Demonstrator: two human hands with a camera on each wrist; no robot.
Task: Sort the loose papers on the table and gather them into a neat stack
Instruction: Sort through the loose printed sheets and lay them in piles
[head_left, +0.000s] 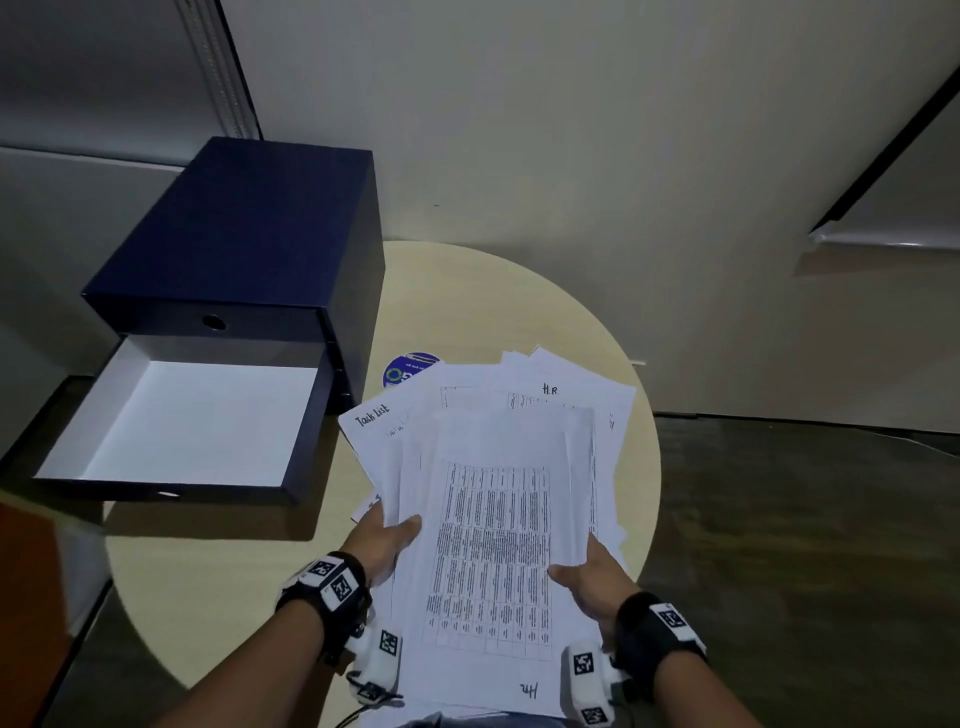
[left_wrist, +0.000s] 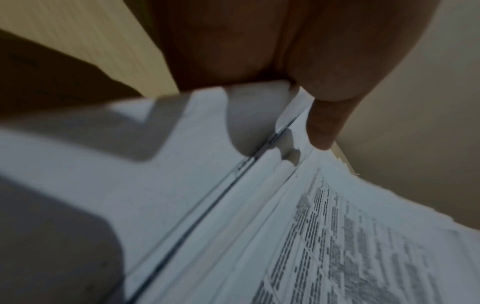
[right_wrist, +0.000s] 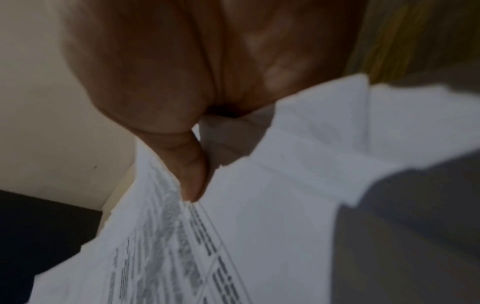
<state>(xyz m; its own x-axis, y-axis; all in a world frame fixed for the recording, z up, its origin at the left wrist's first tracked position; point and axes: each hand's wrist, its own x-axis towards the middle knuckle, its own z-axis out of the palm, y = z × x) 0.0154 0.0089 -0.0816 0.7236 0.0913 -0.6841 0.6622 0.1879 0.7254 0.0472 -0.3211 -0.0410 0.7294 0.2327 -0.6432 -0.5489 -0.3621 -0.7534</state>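
Head view: dark blue drawer box (head_left: 249, 228) sits at left rear of the round pale surface (head_left: 218, 587). Its lower drawer (head_left: 176, 421) is pulled out; white interior, nothing inside. The drawer above is closed, with a round finger hole in its front.

Papers (head_left: 498, 525): a loose, fanned bundle of white sheets, long axis running away from the person, near edge at the body, far edge splayed out over the surface. Top sheet carries a printed table; handwritten "Task List" on a sheet fanned out left, "H.R." on one at the far end. A blue round sticker (head_left: 410, 368) shows just past the far left corner of the fan.

Left hand (head_left: 387, 543) grips the bundle's left edge, thumb on top. Right hand (head_left: 592, 584) grips the right edge, thumb on top likewise.

Left wrist view: thumb (left_wrist: 324, 125) pressed on the top sheet, and the layered sheet edges misaligned – not visible from the head view. Fingers under the bundle are hidden.

Right wrist view: thumb (right_wrist: 192, 170) on the upper face of the sheets, the rest probably beneath; picture is blurred
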